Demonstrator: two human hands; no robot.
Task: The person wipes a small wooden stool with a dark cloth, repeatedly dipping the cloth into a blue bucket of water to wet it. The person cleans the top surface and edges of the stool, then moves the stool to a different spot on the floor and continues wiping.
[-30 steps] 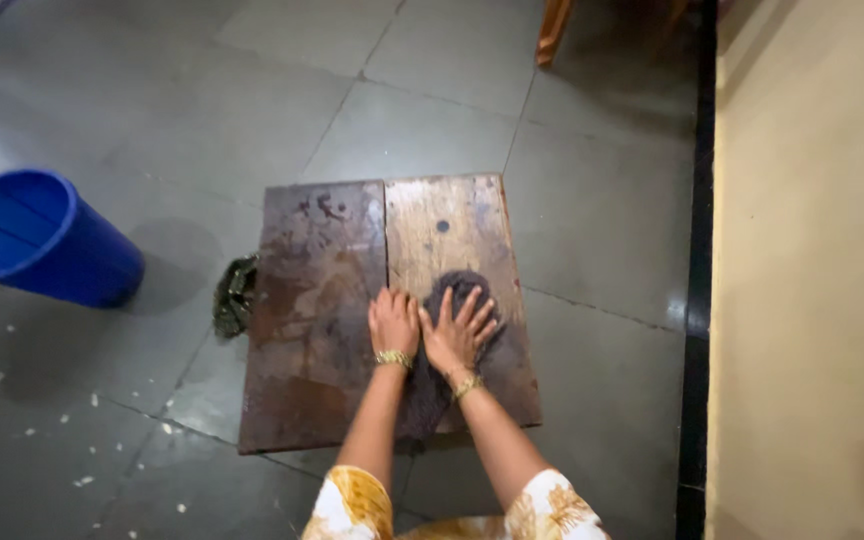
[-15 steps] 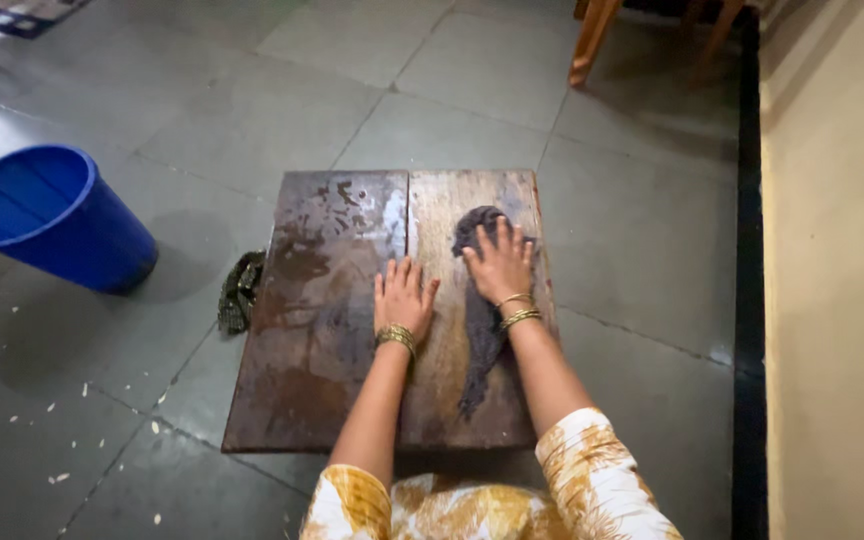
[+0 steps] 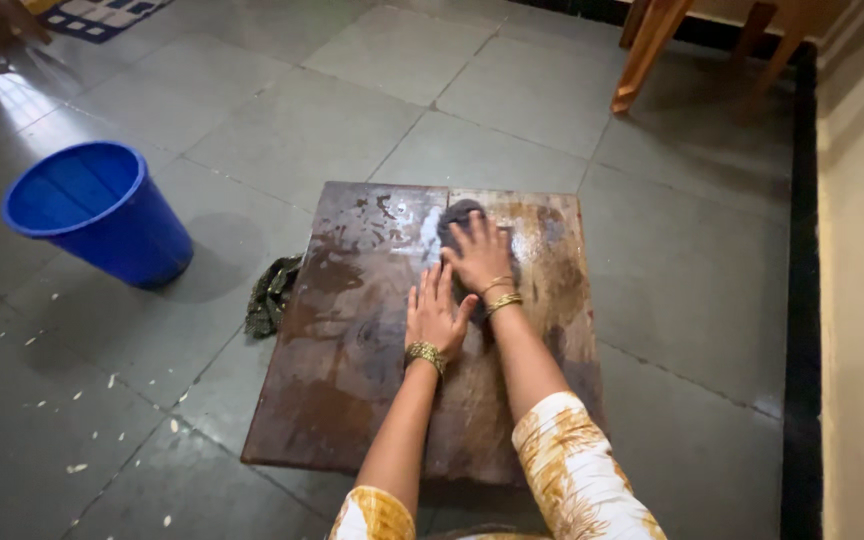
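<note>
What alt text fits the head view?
Right hand presses a dark cloth on a wet wooden board on the tiled floor; left hand lies flat beside it. A blue bucket stands to the left.

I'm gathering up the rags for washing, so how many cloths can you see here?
2. A dark grey cloth lies under the right hand at the far end of the wet wooden board. A dark patterned cloth lies crumpled on the floor against the board's left edge.
</note>
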